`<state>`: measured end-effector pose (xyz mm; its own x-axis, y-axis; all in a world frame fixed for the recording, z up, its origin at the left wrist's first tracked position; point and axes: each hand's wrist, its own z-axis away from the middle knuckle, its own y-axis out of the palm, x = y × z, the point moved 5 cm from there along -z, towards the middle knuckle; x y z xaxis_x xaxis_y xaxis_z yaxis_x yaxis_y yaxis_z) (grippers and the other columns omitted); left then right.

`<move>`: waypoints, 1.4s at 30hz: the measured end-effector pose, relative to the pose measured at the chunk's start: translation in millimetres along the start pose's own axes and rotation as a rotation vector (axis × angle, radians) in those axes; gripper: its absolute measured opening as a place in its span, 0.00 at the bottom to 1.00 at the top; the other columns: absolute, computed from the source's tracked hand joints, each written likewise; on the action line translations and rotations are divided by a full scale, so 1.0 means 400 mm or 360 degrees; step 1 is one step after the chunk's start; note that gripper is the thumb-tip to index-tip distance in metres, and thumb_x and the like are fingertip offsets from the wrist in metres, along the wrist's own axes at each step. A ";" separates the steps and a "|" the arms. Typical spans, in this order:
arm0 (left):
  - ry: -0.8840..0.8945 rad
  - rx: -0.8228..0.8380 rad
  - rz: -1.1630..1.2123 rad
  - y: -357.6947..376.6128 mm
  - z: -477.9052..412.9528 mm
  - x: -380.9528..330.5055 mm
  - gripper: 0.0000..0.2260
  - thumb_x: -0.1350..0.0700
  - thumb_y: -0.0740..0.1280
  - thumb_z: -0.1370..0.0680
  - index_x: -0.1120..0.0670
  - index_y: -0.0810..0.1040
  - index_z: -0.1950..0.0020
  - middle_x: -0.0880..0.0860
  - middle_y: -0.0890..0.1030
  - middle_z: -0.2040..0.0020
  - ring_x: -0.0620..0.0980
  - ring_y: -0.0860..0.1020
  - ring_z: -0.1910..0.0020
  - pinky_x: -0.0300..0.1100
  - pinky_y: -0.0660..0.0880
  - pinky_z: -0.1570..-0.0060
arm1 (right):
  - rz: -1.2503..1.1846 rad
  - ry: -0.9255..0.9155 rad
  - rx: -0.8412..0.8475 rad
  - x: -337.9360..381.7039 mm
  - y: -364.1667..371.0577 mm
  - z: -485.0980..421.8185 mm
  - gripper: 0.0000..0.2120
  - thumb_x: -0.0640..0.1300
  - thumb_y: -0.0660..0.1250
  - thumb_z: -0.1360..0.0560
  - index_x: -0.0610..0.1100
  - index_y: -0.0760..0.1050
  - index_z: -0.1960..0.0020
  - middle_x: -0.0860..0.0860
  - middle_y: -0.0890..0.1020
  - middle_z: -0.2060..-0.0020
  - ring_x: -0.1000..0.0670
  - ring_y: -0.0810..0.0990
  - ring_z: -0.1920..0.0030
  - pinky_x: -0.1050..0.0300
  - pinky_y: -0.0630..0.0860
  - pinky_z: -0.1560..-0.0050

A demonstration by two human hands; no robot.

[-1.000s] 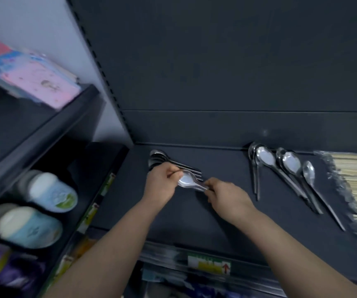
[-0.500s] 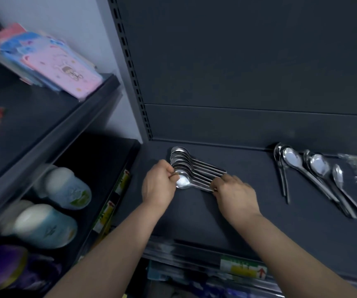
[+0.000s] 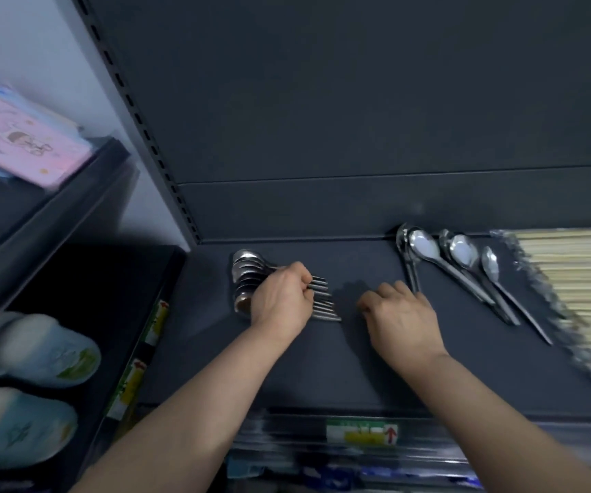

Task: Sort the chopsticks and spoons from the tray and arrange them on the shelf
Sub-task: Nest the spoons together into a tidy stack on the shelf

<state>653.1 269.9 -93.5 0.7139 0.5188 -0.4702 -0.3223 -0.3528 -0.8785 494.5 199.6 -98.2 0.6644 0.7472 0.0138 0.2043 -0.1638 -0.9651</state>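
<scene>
Dark shelf [image 3: 322,371], spoon row [image 3: 247,275] under left grip [image 3: 281,302] (seemingly pinched)

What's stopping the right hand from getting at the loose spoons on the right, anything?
Probably yes, reachable: the right hand holds nothing and sits beside the loose spoons, with only bare shelf between.
</scene>
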 end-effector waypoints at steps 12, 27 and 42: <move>-0.0013 0.0327 0.0078 0.192 -0.104 -0.304 0.19 0.51 0.67 0.22 0.55 0.71 0.33 0.54 0.78 0.37 0.55 0.75 0.36 0.47 0.73 0.40 | 0.0115 0.0389 0.0112 -0.330 -0.043 0.062 0.09 0.39 0.69 0.31 0.47 0.80 0.52 0.48 0.81 0.57 0.42 0.77 0.51 0.52 0.72 0.59; -0.0325 0.0272 0.0288 0.294 -0.205 -0.382 0.09 0.49 0.68 0.25 0.55 0.76 0.59 0.51 0.80 0.59 0.54 0.78 0.57 0.45 0.73 0.57 | -0.0225 0.0221 0.0298 -0.431 0.016 0.052 0.17 0.41 0.61 0.25 0.49 0.74 0.37 0.51 0.75 0.41 0.46 0.69 0.38 0.51 0.70 0.45; -0.0472 0.0328 0.0960 0.233 -0.105 -0.321 0.08 0.58 0.63 0.20 0.54 0.74 0.59 0.55 0.81 0.57 0.48 0.79 0.62 0.38 0.73 0.67 | -0.1035 0.0380 0.0332 -0.365 -0.020 -0.017 0.15 0.50 0.60 0.20 0.45 0.71 0.37 0.46 0.80 0.44 0.43 0.76 0.41 0.53 0.71 0.47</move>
<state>557.3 137.8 -111.3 0.1833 0.4798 -0.8580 -0.7408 -0.5063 -0.4414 400.6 87.5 -90.6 0.5990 0.4865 0.6360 0.4862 0.4102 -0.7716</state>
